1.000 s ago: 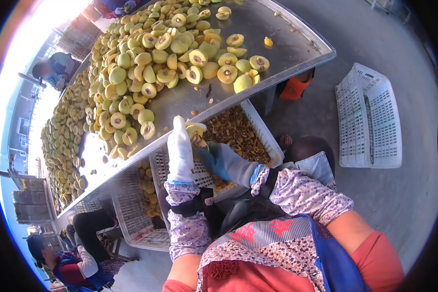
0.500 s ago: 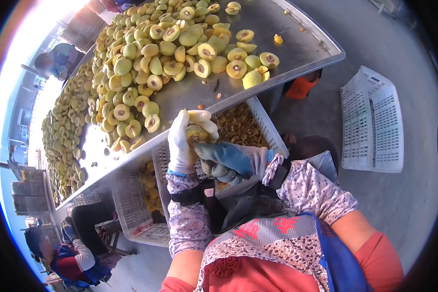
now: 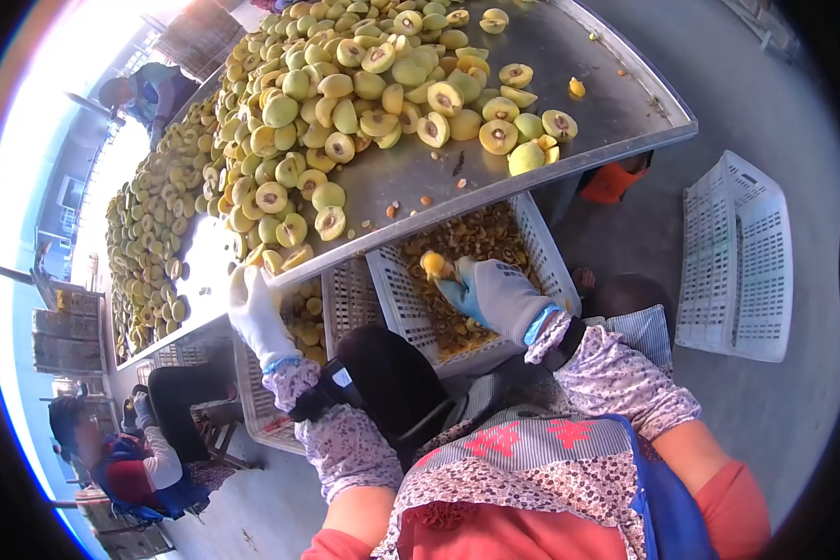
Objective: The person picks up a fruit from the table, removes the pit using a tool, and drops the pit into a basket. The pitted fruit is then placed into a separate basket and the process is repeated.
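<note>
My right hand (image 3: 499, 297), in a blue-and-white glove, is closed on a small yellow fruit piece (image 3: 432, 264). It is over a white plastic basket (image 3: 555, 261) of brown and orange scraps (image 3: 467, 233). My left hand (image 3: 257, 313), in a white glove, is at the metal table's front edge with its fingers stretched forward; nothing shows in it. Cut fruit halves (image 3: 289, 229) lie just beyond those fingertips. Beside the left hand, under the table edge, another basket holds yellow-green fruit halves (image 3: 306, 322).
Green-yellow fruit, mostly halved, is heaped on the metal table (image 3: 392, 177). A white crate (image 3: 733, 261) stands on the floor at right. An orange item (image 3: 616, 180) shows below the table corner. One person (image 3: 140, 448) sits at left; another (image 3: 149, 93) is beyond the table.
My hands have parted from around a fruit at the table edge. The left has gone left to the table edge; the right is now over the scrap basket with a yellow piece.
</note>
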The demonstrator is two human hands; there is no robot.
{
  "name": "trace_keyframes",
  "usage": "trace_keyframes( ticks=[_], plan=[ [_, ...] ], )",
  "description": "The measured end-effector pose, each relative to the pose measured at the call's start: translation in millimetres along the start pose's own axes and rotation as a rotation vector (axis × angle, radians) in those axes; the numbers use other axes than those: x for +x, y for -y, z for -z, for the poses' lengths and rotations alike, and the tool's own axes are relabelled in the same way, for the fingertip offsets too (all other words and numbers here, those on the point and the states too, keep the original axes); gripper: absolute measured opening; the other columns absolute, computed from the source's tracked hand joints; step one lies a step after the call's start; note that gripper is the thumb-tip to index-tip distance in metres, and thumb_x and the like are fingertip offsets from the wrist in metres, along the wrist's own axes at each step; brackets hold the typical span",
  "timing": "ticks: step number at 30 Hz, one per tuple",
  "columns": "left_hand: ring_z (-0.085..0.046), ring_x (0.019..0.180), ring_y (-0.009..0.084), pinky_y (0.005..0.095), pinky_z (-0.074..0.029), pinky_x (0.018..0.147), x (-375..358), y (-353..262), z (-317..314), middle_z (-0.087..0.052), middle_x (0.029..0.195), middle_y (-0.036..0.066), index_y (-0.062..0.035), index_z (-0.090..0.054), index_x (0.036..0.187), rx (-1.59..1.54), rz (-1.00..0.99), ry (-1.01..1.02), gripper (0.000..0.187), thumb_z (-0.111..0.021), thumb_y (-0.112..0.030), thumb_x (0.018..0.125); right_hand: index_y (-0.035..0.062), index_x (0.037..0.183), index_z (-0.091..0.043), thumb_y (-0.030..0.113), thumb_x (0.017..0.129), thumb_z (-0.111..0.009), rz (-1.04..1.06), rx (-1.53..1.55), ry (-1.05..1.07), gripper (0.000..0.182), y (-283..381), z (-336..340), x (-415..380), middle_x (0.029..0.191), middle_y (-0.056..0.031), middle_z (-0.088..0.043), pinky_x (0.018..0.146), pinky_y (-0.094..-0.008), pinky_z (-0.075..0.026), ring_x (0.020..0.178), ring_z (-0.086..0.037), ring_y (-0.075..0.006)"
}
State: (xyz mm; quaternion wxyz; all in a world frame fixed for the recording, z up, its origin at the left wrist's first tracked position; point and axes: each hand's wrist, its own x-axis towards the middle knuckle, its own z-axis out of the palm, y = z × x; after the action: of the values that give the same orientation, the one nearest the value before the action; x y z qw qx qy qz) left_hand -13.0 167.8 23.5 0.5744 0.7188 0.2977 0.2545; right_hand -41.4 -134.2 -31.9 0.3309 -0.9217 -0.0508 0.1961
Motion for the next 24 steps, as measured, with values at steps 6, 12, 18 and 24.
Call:
trace_keyframes(
  ticks=[6,12,18,24],
  plan=[
    [-0.064,0.104,0.0338,0.0421,-0.048,0.094,14,1,-51,-0.069,0.113,0.019,-0.005,-0.065,0.123,0.625,-0.493,0.13,0.053,-0.064,-0.043,0.086,0.0051,0.091,-0.064,0.042,0.092,-0.064,0.093,0.079,-0.383,0.037,-6,-22,21,0.069,-0.024,-0.065,0.059,-0.0523,-0.052,0.07,-0.066,-0.0442],
    [-0.064,0.102,0.0377,0.0411,-0.05,0.093,21,24,-113,-0.067,0.107,0.022,-0.0043,-0.065,0.112,0.985,-0.506,0.327,0.046,-0.069,-0.035,0.078,0.0056,0.093,-0.065,0.033,0.096,-0.06,0.11,0.114,-0.432,0.028,-12,-15,22,0.082,-0.0179,-0.071,0.06,-0.0435,-0.053,0.074,-0.069,-0.037],
    [-0.065,0.086,0.0182,0.0308,-0.052,0.082,-9,6,-101,-0.069,0.095,0.009,0.0012,-0.066,0.109,0.285,-0.319,0.475,0.038,-0.076,-0.02,0.079,0.0058,0.106,-0.066,0.024,0.097,-0.063,0.159,0.428,-0.344,0.021,-7,-24,24,0.088,-0.016,-0.071,0.064,-0.0392,-0.053,0.082,-0.07,-0.0365],
    [-0.057,0.078,0.0083,0.0241,-0.048,0.07,-79,-6,-116,-0.065,0.091,0.001,-0.0048,-0.066,0.099,-0.491,0.026,0.626,0.016,-0.07,-0.018,0.092,0.0037,0.108,-0.064,0.022,0.095,-0.065,0.334,0.493,-0.354,0.022,17,-14,15,0.089,-0.0212,-0.069,0.067,-0.0413,-0.052,0.089,-0.068,-0.0412]
  ],
)
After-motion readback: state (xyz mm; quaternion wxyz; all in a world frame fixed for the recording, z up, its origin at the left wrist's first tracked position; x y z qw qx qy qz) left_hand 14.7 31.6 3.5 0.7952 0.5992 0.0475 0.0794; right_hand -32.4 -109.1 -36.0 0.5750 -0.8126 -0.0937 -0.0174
